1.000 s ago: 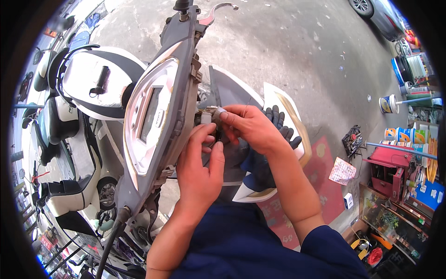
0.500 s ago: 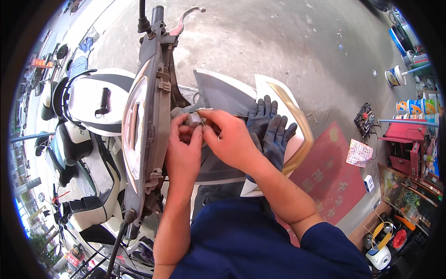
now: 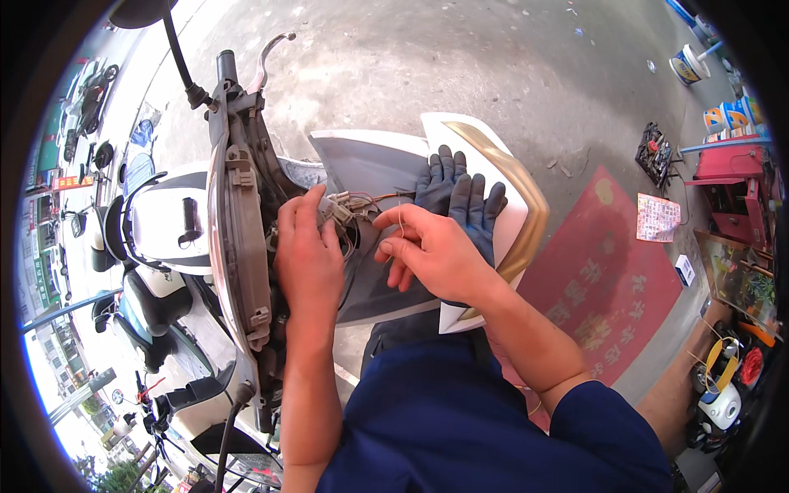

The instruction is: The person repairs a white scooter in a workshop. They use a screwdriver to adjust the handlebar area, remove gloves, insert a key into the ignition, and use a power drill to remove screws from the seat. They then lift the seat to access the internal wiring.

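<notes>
The person's bare right hand [image 3: 434,253] has drawn back from the pale plastic wire connectors [image 3: 338,210], leaving a gap between it and the bare left hand [image 3: 309,256].

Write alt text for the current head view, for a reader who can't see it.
A person's bare left hand is at pale connectors and wires beside a scooter's handlebar housing, with the bare right hand close by. Two dark gloves lie on grey and white bodywork; a red mat is spread on the floor.
</notes>
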A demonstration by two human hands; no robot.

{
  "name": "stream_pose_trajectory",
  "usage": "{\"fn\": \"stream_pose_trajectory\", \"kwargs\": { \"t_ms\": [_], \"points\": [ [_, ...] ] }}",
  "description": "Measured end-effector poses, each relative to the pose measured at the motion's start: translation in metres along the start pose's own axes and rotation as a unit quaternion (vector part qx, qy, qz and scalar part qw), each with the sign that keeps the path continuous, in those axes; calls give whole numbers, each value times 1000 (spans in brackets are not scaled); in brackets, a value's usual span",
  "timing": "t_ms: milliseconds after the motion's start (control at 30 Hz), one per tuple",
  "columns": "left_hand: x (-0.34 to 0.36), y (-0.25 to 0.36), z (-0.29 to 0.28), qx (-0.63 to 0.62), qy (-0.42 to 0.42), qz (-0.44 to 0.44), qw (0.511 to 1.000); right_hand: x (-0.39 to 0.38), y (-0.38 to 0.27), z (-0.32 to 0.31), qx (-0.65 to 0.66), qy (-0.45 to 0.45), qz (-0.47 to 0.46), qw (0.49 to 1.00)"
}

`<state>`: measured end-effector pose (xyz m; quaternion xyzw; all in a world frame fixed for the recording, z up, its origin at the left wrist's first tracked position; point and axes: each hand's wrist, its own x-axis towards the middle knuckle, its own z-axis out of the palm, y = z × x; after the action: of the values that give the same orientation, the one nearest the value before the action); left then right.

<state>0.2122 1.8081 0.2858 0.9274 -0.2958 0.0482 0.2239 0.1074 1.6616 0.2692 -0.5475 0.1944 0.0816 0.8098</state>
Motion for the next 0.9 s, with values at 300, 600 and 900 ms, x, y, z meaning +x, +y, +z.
{"fn": "stream_pose_trajectory", "kwargs": {
  "t_ms": [300,600,900],
  "points": [
    [-5,-14,8,-134,17,-130,982,9,8,13,-212,104,-211,948],
    [-12,-16,10,-122,47,-69,989,45,14,36,-131,104,-180,969],
    [-12,-14,7,-133,39,-82,987,49,16,45,-121,130,-200,964]
  ]
}}
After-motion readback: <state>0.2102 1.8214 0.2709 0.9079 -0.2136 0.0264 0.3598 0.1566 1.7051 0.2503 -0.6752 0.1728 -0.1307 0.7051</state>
